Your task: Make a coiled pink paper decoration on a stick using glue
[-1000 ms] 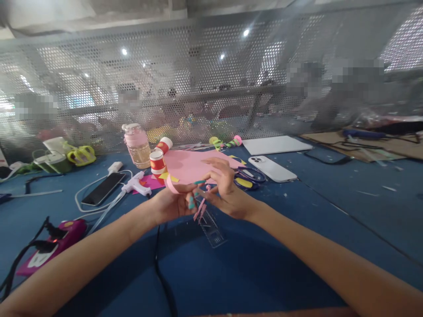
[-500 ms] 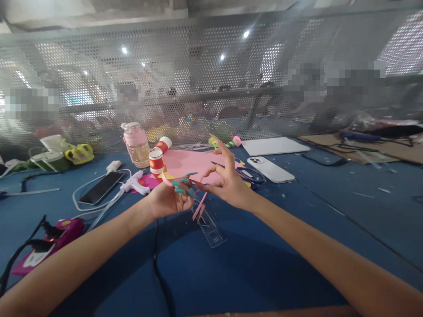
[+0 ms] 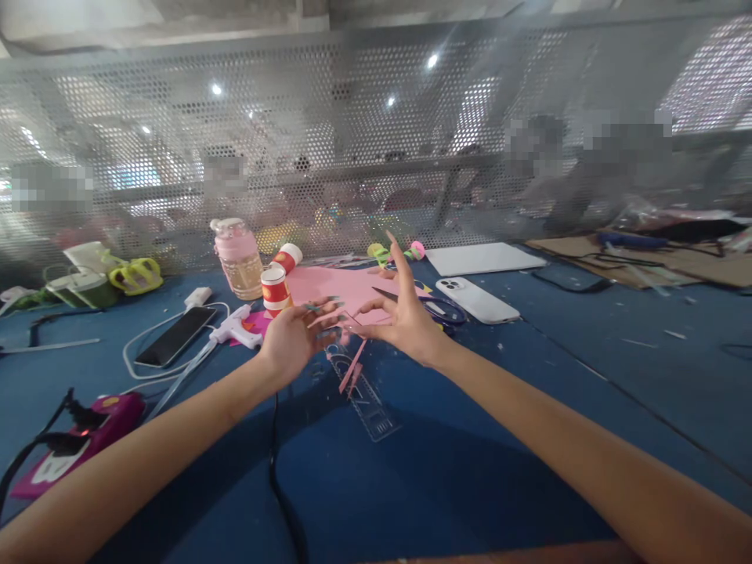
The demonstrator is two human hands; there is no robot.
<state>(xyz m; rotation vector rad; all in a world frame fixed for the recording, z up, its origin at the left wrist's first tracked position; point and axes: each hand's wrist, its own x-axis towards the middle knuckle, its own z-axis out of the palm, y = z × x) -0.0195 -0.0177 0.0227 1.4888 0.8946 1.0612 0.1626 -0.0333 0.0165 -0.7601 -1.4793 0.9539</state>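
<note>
Near the middle of the view, my right hand (image 3: 414,325) pinches one end of a thin pink paper strip (image 3: 327,318) between thumb and fingertip, its index finger pointing up. My left hand (image 3: 289,343) lies on the other side, its fingers partly stretched and loosely closed about the strip; motion blurs their tips. Below both hands are narrow pink paper pieces (image 3: 352,368), over a clear plastic ruler (image 3: 373,411). Whether these hang from the right hand or lie on the table, I cannot tell. Behind the hands lies a pink sheet (image 3: 329,283).
Scissors (image 3: 450,311) and a white phone (image 3: 479,301) lie right of the sheet. Red-and-white paper cups (image 3: 275,288), a drink bottle (image 3: 238,262), a glue gun (image 3: 236,327), a black phone (image 3: 176,337) and a magenta power strip (image 3: 88,446) are leftward. A perforated metal screen (image 3: 352,157) stands behind.
My left hand has loosened from a tighter curl, its fingers now stretched toward the right hand. The strip's curve over the left fingers has flattened. My right hand keeps its pinch.
</note>
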